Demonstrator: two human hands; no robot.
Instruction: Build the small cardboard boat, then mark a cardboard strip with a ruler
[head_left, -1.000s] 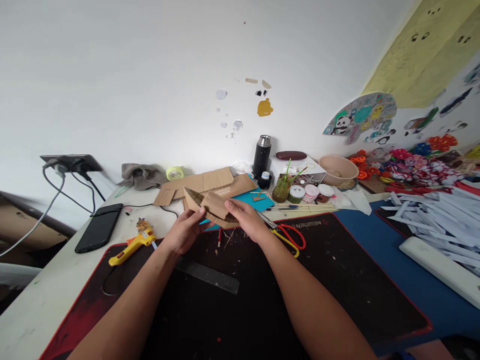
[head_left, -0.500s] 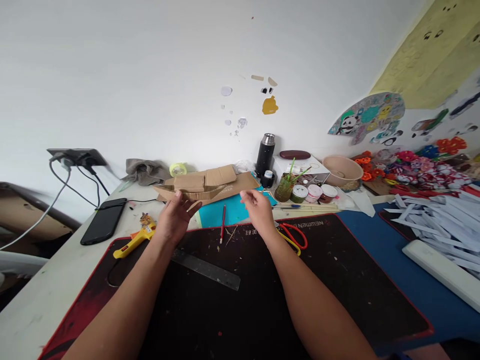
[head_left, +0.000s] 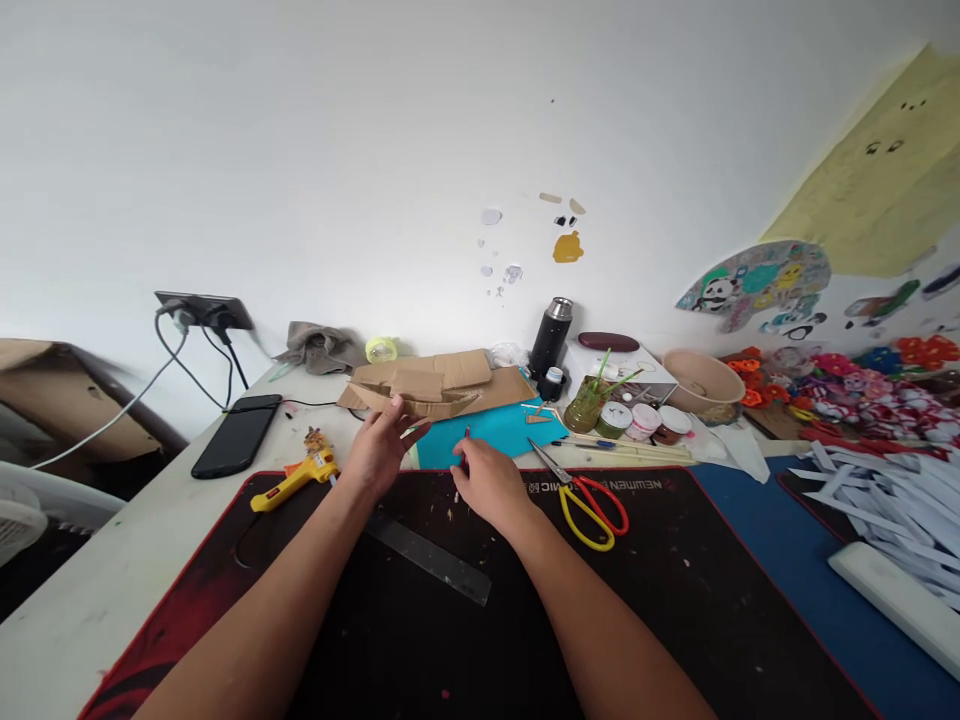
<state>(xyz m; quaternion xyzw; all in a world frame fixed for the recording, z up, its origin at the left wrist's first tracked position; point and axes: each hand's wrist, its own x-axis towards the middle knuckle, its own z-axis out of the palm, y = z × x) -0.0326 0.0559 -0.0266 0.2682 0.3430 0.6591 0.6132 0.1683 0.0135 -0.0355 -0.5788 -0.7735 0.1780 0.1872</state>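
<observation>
My left hand [head_left: 381, 450] hovers open with fingers spread at the far edge of the black mat [head_left: 675, 600]. Its fingertips are at the near edge of the folded cardboard piece [head_left: 424, 402], which lies on the flat cardboard pile. My right hand [head_left: 487, 485] rests lower on the mat, its fingers closed around a red pencil [head_left: 466, 436]; only the pencil's ends show past the fingers. A blue sheet [head_left: 495, 432] lies just beyond both hands.
A yellow glue gun [head_left: 294, 482] and a phone [head_left: 236, 436] lie to the left. A metal ruler [head_left: 431, 558] sits between my forearms, scissors [head_left: 592, 497] to the right. A black flask [head_left: 552, 335], paint jars [head_left: 645, 421], a bowl [head_left: 701, 372] and white paper strips [head_left: 892, 480] crowd the back and right.
Both hands set the folded cardboard piece down on the pile and let go. My right hand then came back toward me and closed on the red pencil; the left stays near the cardboard.
</observation>
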